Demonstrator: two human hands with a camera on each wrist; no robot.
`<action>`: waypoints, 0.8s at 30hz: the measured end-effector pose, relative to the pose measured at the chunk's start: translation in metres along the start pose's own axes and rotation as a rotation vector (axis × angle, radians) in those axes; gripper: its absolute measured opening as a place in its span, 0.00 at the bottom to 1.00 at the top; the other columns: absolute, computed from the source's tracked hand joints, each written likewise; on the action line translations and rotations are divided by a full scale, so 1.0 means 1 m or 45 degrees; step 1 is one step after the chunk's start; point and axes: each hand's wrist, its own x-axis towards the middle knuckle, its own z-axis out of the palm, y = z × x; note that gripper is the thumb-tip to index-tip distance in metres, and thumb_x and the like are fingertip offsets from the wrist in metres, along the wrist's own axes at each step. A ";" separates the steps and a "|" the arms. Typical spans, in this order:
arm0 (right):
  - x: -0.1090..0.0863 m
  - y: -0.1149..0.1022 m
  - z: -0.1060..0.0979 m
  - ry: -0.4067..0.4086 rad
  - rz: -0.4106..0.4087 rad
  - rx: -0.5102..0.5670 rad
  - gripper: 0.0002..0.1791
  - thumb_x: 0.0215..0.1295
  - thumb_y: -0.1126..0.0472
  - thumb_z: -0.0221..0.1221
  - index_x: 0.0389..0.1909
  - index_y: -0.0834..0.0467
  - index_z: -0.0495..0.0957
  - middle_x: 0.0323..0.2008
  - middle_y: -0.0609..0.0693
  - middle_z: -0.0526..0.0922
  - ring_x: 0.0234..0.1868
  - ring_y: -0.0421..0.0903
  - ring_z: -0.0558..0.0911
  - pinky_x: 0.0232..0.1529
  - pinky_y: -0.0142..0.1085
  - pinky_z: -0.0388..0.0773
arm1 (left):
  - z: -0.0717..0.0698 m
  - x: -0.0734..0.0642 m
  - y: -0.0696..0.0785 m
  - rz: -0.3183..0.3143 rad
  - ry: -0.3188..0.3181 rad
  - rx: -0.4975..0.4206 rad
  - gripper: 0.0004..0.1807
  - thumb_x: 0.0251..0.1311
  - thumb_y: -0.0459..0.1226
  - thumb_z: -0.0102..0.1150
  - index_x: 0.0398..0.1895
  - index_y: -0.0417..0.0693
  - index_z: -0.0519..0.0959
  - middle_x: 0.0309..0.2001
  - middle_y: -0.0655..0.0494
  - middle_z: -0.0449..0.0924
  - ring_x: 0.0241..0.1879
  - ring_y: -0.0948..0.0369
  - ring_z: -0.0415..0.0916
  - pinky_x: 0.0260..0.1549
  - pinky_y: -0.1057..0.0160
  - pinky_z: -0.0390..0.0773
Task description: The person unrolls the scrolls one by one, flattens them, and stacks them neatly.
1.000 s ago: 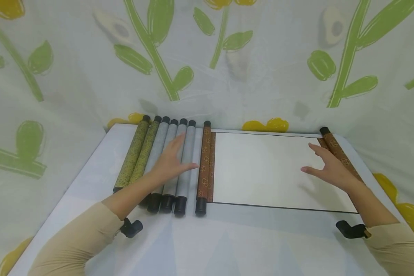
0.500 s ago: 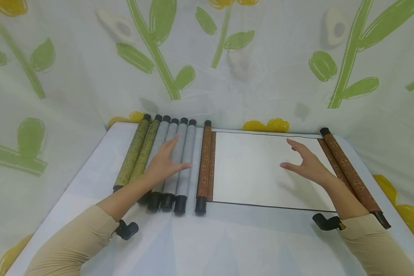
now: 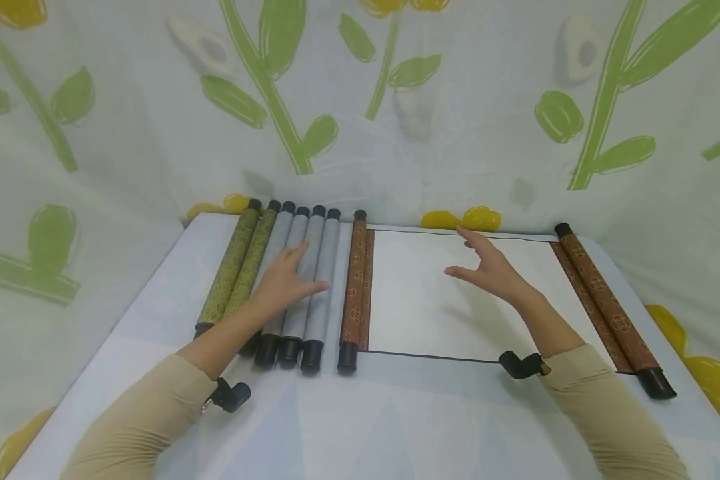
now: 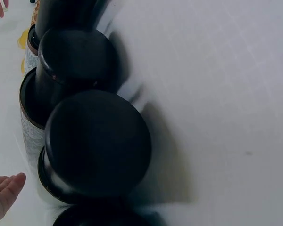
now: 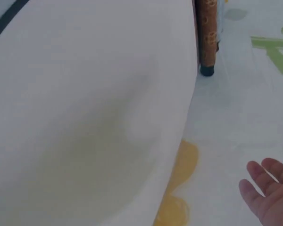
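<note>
An unrolled scroll lies across the table, its white sheet stretching between a brown patterned roller at left and a matching right roller. Above the middle of the sheet hovers my right hand, thumb and fingers spread, holding nothing; its fingers also show at the edge of the right wrist view. My left hand, likewise spread, is over several rolled grey scrolls and partly hides them. Large black end caps fill much of the left wrist view.
Two yellow-green rolled scrolls lie at the left end of the row. Behind the white table hangs a curtain with green leaves and yellow flowers. A black wrist device sits at my right cuff, another at the left.
My right hand has moved left, from beside the right roller to over the middle of the sheet. My left hand has shifted slightly left. The scrolls have stayed in place.
</note>
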 end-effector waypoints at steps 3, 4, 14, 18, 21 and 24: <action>0.008 -0.008 0.006 0.010 -0.008 0.013 0.49 0.57 0.50 0.65 0.73 0.58 0.49 0.71 0.60 0.55 0.68 0.61 0.59 0.61 0.60 0.61 | 0.001 0.003 -0.001 -0.019 -0.017 0.042 0.57 0.44 0.57 0.69 0.73 0.45 0.52 0.67 0.30 0.56 0.63 0.36 0.60 0.57 0.41 0.65; 0.010 -0.010 0.008 0.011 -0.011 0.021 0.48 0.57 0.51 0.65 0.73 0.58 0.50 0.71 0.59 0.55 0.68 0.61 0.59 0.61 0.59 0.61 | 0.001 0.004 -0.001 -0.025 -0.026 0.056 0.57 0.44 0.58 0.69 0.73 0.44 0.51 0.66 0.29 0.56 0.63 0.36 0.60 0.57 0.41 0.65; 0.032 -0.046 0.028 -0.018 -0.083 0.050 0.47 0.56 0.54 0.66 0.72 0.57 0.52 0.71 0.57 0.57 0.68 0.58 0.61 0.62 0.55 0.63 | 0.003 0.011 -0.003 -0.121 -0.148 0.104 0.59 0.45 0.58 0.68 0.73 0.39 0.49 0.68 0.28 0.54 0.67 0.35 0.53 0.60 0.40 0.61; 0.038 -0.058 0.040 -0.063 -0.120 0.008 0.47 0.57 0.52 0.66 0.72 0.57 0.52 0.71 0.57 0.57 0.67 0.57 0.62 0.61 0.53 0.65 | 0.002 0.014 -0.003 -0.143 -0.170 0.106 0.58 0.45 0.56 0.69 0.72 0.37 0.50 0.68 0.31 0.55 0.67 0.36 0.52 0.61 0.40 0.59; 0.041 -0.065 0.049 -0.096 -0.132 0.012 0.46 0.57 0.52 0.66 0.72 0.57 0.52 0.71 0.56 0.57 0.68 0.58 0.62 0.61 0.52 0.65 | 0.003 0.015 -0.003 -0.140 -0.206 0.118 0.57 0.44 0.54 0.70 0.72 0.37 0.52 0.68 0.32 0.56 0.66 0.37 0.55 0.61 0.41 0.60; 0.045 -0.072 0.056 -0.125 -0.148 0.049 0.45 0.58 0.53 0.65 0.72 0.58 0.53 0.71 0.57 0.57 0.68 0.58 0.62 0.62 0.53 0.65 | 0.004 0.017 -0.001 -0.130 -0.236 0.140 0.57 0.43 0.53 0.72 0.72 0.38 0.53 0.67 0.31 0.57 0.64 0.37 0.58 0.59 0.42 0.63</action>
